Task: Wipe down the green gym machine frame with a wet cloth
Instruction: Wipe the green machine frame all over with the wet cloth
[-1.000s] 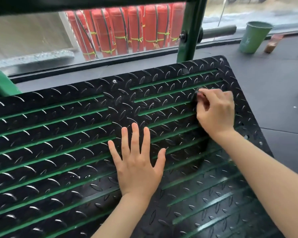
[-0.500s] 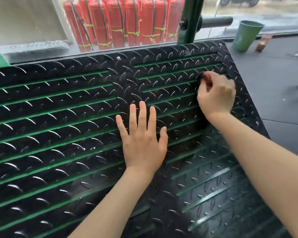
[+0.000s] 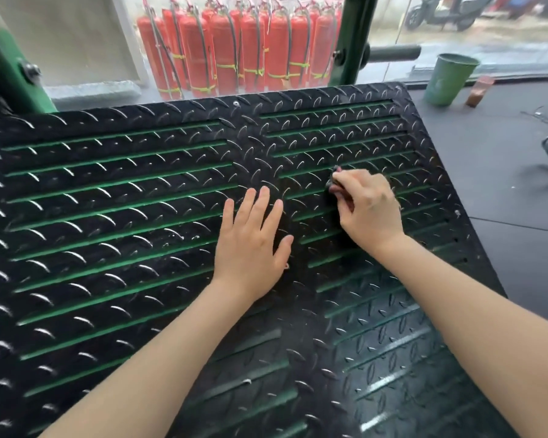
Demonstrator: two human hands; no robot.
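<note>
A large black tread-pattern footplate (image 3: pixel 114 197) with green slots fills the view, mounted on green frame posts (image 3: pixel 350 42). My left hand (image 3: pixel 250 245) lies flat on the plate's middle, fingers straight. My right hand (image 3: pixel 367 210) is curled around a small dark cloth (image 3: pixel 332 181), pressing it against a slot on the plate's right half. Only a bit of the cloth shows past my fingers.
A green bucket (image 3: pixel 450 79) and a small brown block (image 3: pixel 478 90) stand on the dark floor at the far right. A row of red fire extinguishers (image 3: pixel 241 49) is behind the window. A grey bar (image 3: pixel 393 53) sticks out from the right post.
My right hand has slid the cloth left and downward along the slots, closer to my left hand. The left hand stays flat on the plate. My head has tilted up.
</note>
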